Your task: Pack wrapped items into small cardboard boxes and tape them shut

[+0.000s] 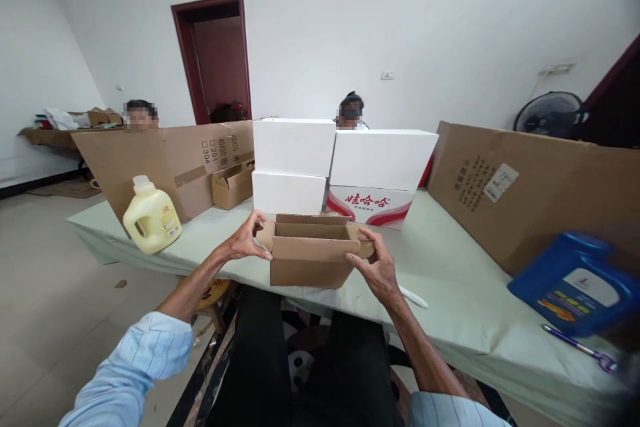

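A small brown cardboard box [310,261] stands open at the near edge of the pale green table [450,273]. My left hand [246,239] grips its left side flap, fingers curled over the edge. My right hand [375,265] holds the right side flap in the same way. The box looks empty inside. A white flat stick [413,296] lies on the table just right of my right hand.
White boxes [345,160] are stacked behind the small box. A yellow jug [151,217] stands at left, a blue jug [577,283] and a purple pen [580,347] at right. Large cardboard sheets [530,187] lean on both sides. Two people sit behind them.
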The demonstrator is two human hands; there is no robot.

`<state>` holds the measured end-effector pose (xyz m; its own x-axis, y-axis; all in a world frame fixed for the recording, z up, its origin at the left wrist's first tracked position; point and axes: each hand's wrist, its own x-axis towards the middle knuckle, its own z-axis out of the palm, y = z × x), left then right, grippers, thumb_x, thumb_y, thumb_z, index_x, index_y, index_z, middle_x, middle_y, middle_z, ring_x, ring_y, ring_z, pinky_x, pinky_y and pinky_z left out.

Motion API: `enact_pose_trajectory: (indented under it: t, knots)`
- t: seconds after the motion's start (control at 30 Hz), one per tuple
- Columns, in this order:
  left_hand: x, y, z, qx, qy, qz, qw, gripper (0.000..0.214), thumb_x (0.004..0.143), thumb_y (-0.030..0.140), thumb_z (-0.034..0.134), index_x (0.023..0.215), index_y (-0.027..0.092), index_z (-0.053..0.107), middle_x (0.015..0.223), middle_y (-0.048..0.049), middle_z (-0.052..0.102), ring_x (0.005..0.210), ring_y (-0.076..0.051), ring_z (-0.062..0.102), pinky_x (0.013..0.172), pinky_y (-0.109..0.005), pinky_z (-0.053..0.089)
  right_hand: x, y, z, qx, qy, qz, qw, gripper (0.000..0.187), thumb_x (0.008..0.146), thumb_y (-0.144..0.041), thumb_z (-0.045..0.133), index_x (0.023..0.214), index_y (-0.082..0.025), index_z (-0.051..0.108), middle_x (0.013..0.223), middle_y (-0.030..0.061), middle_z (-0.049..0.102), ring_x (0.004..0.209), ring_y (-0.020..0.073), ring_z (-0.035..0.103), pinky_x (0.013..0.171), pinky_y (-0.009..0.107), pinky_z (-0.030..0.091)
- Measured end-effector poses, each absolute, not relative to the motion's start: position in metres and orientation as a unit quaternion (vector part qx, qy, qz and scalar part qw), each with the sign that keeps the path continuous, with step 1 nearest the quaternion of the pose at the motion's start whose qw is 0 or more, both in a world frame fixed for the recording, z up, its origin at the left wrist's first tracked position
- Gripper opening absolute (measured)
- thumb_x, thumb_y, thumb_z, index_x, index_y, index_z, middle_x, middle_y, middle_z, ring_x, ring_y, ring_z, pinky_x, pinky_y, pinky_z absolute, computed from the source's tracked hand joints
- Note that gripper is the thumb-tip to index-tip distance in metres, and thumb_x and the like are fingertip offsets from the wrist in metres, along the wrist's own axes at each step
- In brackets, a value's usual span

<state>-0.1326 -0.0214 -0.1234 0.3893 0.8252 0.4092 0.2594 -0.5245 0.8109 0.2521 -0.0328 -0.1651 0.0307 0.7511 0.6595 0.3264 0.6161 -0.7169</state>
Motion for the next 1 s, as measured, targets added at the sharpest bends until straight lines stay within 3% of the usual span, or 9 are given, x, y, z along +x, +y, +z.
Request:
enact_pose_trajectory:
  t: [0.07,0.23,0.43,0.63,0.73,0.83,0.9,1.0]
  knots:
    - [-0.131,-0.020,-0.126,0.758,0.354,0.430,0.340,0.093,0.055,0.055,0.103,0.116,0.028,0.038,0.113,-0.0027,0.056,0.097,-0.019,0.056,0.077,-0.029,0.051,0.250,-0.030,-0.166,-0.403,-0.655,0.196,0.609,0.080,0.077,-0.065,0.087,0.141,-0.025,0.061,0.128,0.0092,0.058,0.119,0.0289,0.059,0.097,0.041,0.056]
    - [-0.125,-0.022,-0.120,0.761,0.341,0.430,0.345,0.094,0.051,0.044,0.106,0.118,0.027,0.042,0.142,-0.0105,0.054,0.105,-0.019,0.057,0.087,-0.033,0.054,0.247,-0.027,-0.167,-0.408,-0.635,0.212,0.621,0.083,0.075,-0.064,0.088,0.142,-0.024,0.060,0.127,0.0089,0.060,0.115,0.0282,0.061,0.099,0.042,0.057]
    - [-0.121,-0.023,-0.120,0.747,0.337,0.440,0.367,0.090,0.054,0.039,0.103,0.116,0.029,0.040,0.145,-0.0110,0.056,0.109,-0.021,0.061,0.087,-0.034,0.058,0.246,-0.029,-0.171,-0.428,-0.587,0.228,0.648,0.085,0.071,-0.062,0.091,0.140,-0.024,0.060,0.126,0.0084,0.061,0.105,0.0262,0.062,0.093,0.041,0.058]
    - [-0.120,-0.021,-0.127,0.733,0.337,0.443,0.391,0.090,0.056,0.040,0.102,0.117,0.029,0.038,0.145,-0.0120,0.058,0.110,-0.021,0.067,0.084,-0.034,0.061,0.247,-0.026,-0.182,-0.408,-0.578,0.274,0.651,0.106,0.071,-0.066,0.089,0.158,-0.029,0.040,0.158,0.0156,0.047,0.107,0.0255,0.065,0.089,0.043,0.062]
    - [-0.120,-0.020,-0.127,0.730,0.337,0.445,0.395,0.091,0.056,0.040,0.103,0.119,0.029,0.038,0.146,-0.0121,0.058,0.109,-0.021,0.068,0.086,-0.034,0.061,0.253,-0.021,-0.187,-0.402,-0.624,0.336,0.580,0.117,0.069,-0.064,0.093,0.164,-0.031,0.033,0.167,0.0177,0.041,0.122,0.0309,0.064,0.096,0.047,0.060]
    - [-0.119,-0.018,-0.128,0.727,0.337,0.452,0.391,0.093,0.054,0.040,0.104,0.119,0.029,0.039,0.144,-0.0120,0.059,0.109,-0.021,0.069,0.087,-0.035,0.061,0.258,-0.015,-0.191,-0.391,-0.674,0.386,0.495,0.112,0.066,-0.061,0.097,0.159,-0.027,0.045,0.153,0.0160,0.060,0.133,0.0356,0.060,0.108,0.052,0.053]
    - [-0.118,-0.017,-0.130,0.724,0.340,0.464,0.381,0.094,0.052,0.042,0.104,0.119,0.029,0.039,0.142,-0.0118,0.060,0.107,-0.021,0.069,0.086,-0.034,0.061,0.260,-0.012,-0.193,-0.388,-0.681,0.403,0.473,0.101,0.063,-0.063,0.097,0.148,-0.022,0.058,0.138,0.0148,0.071,0.125,0.0361,0.065,0.106,0.053,0.055]
    - [-0.113,-0.013,-0.134,0.711,0.354,0.495,0.352,0.097,0.049,0.046,0.105,0.118,0.028,0.038,0.139,-0.0111,0.059,0.101,-0.019,0.069,0.085,-0.034,0.061,0.260,-0.010,-0.196,-0.384,-0.679,0.419,0.464,0.092,0.063,-0.065,0.096,0.136,-0.018,0.065,0.131,0.0147,0.075,0.118,0.0347,0.069,0.102,0.052,0.058]
